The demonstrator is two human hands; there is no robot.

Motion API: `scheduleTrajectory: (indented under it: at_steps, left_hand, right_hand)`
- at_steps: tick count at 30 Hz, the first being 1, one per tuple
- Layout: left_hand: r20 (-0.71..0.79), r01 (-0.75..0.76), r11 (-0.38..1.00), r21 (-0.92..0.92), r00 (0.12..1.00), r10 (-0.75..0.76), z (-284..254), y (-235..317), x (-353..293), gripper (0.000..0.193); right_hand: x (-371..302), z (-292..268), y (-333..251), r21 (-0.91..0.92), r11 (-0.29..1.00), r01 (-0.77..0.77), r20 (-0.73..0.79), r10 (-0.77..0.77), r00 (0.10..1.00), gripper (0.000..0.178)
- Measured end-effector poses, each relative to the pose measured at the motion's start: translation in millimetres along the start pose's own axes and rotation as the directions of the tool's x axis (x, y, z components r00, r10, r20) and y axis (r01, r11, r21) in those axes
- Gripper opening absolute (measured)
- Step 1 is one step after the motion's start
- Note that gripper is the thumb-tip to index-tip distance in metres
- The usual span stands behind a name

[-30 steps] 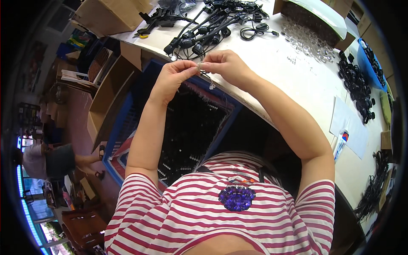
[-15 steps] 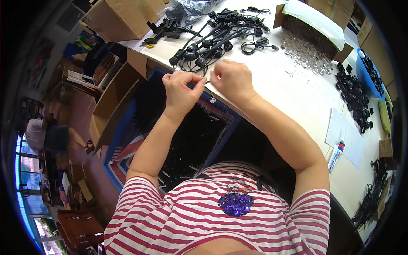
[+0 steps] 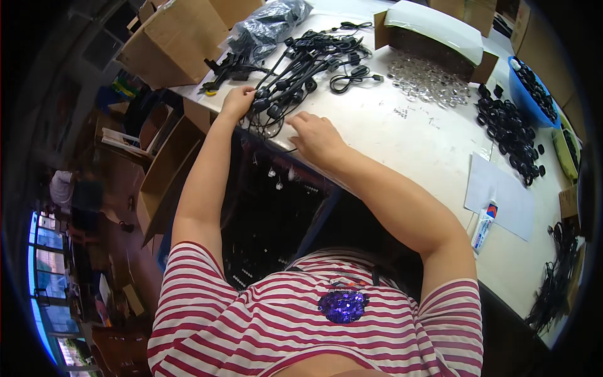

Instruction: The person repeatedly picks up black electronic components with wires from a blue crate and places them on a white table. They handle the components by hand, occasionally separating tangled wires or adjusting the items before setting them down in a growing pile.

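At the table's near left edge lies a pile of black cables (image 3: pixel 314 60) with thick round housings and thin leads. My left hand (image 3: pixel 237 103) is at the pile's left end, its fingers closed at a black cable part; the fingertips are partly hidden. To the right of the pile's near end, my right hand (image 3: pixel 319 139) hovers over the table edge with its fingers apart and slightly curled. A thin dark lead passes close to its thumb, and I see no grip on it. Small white pieces (image 3: pixel 276 179) hang just below the edge.
Clear round pieces (image 3: pixel 427 81) spread before an open carton (image 3: pixel 433 38). Black rings (image 3: pixel 509 138) lie near a blue bowl (image 3: pixel 534 94) at right. A tube (image 3: pixel 483 227) rests by white paper (image 3: pixel 502 195). A grey plastic bag (image 3: pixel 267 28) and cardboard box (image 3: pixel 176 44) stand far left.
My hands, close together before with a small dark lead between them, have parted. The left moved left to the cable pile; the right came down slightly and opened. The whole view shifted a little.
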State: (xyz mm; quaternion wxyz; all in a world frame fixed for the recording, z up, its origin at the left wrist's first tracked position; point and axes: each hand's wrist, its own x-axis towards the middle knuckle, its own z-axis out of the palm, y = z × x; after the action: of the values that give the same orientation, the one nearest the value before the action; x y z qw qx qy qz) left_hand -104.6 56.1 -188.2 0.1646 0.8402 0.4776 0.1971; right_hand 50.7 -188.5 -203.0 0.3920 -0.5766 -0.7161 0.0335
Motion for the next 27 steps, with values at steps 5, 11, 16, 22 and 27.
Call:
scheduleTrajectory:
  at_steps: [5,11,16,22,27]
  left_hand:
    - [0.091,-0.045,0.997,0.063,0.995,0.039,7,9,30,0.034]
    - [0.272,0.094,0.857,-0.507,0.961,0.056,9,-51,68,0.032]
    - [0.161,-0.222,0.963,-0.151,0.956,0.246,-8,-41,103,0.043]
    - [0.39,-0.453,0.803,0.388,0.87,0.302,26,84,13,0.079]
    - [0.212,-0.324,0.634,0.702,0.945,0.249,41,86,13,0.087]
  right_hand:
    - [3,3,12,0.007,0.999,0.039,-0.018,-0.039,0.999,0.019]
    - [8,33,24,0.052,0.976,0.212,-0.192,-0.198,0.961,0.021]
    - [17,26,9,-0.204,0.975,0.084,0.165,-0.05,0.985,0.018]
    - [21,36,32,-0.241,0.967,0.084,0.179,-0.041,0.983,0.023]
    - [22,35,45,-0.224,0.972,0.069,0.158,-0.034,0.987,0.022]
